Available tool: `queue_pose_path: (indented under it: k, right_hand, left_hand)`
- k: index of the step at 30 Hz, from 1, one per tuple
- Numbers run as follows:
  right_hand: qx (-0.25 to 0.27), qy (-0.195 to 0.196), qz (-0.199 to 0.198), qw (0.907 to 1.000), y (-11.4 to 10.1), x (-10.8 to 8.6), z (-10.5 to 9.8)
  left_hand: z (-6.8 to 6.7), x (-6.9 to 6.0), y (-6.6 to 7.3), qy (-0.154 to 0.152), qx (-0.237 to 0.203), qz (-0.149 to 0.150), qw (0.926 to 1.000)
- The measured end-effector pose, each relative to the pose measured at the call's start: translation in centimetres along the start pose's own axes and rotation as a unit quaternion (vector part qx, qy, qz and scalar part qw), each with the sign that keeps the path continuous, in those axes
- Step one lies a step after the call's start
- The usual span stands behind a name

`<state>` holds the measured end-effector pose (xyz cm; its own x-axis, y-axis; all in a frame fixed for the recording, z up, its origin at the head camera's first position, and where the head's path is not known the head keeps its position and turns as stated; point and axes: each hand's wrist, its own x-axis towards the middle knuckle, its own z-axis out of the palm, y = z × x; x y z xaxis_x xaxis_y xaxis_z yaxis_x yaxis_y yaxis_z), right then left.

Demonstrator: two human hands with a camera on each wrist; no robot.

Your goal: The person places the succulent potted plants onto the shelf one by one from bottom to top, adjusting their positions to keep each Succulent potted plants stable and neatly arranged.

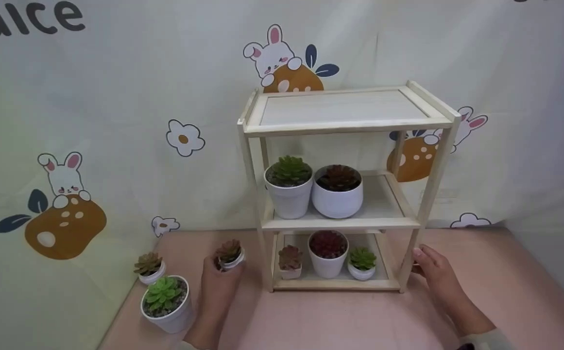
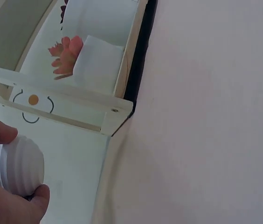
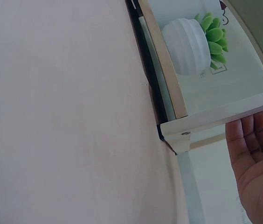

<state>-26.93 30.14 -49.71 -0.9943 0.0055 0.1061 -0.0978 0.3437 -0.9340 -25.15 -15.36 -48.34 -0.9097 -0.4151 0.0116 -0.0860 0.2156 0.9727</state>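
Note:
My left hand (image 1: pixel 219 287) pinches a small white ribbed pot (image 2: pixel 19 165) with a reddish-brown succulent (image 1: pixel 229 251), held left of the wooden shelf (image 1: pixel 345 224). In the left wrist view, thumb and finger of the left hand (image 2: pixel 5 186) lie on opposite sides of the pot. My right hand (image 1: pixel 439 279) touches the shelf's right front post (image 1: pixel 410 253) near its foot; the right wrist view shows the fingers of that hand (image 3: pixel 257 158) extended against the post. The lower tier holds a pink succulent (image 1: pixel 290 257), a dark red one (image 1: pixel 328 245) and a small green one (image 1: pixel 362 258).
On the middle tier stand a green potted plant (image 1: pixel 290 194) and a dark red one in a round bowl (image 1: pixel 337 201). Two more pots, one green (image 1: pixel 170 311) and one brownish (image 1: pixel 152 277), stand at the pink table's left edge. A printed curtain (image 1: pixel 189 58) hangs behind.

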Motion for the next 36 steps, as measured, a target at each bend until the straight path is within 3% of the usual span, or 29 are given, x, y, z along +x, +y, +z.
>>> queue_pose_path:
  k: [14, 20, 31, 36]
  right_hand:
    - [-0.003, 0.006, -0.004, 1.0000, -0.2, -0.1, 0.1]
    - [0.002, 0.000, 0.007, 1.0000, -0.1, -0.1, 0.2]
    - [0.004, 0.002, 0.000, 1.0000, 0.0, 0.0, 0.1]
    - [0.014, 0.007, -0.003, 0.9999, 0.0, 0.0, 0.2]
  left_hand:
    - [0.3, -1.6, 2.1, 0.001, -0.087, 0.028, 0.9958]
    - [0.3, -1.9, 2.8, 0.002, -0.133, 0.023, 0.9909]
    - [0.8, -3.9, 4.5, 0.016, -0.137, 0.042, 0.9896]
    - [0.8, -4.6, 5.2, 0.004, -0.152, 0.052, 0.9870]
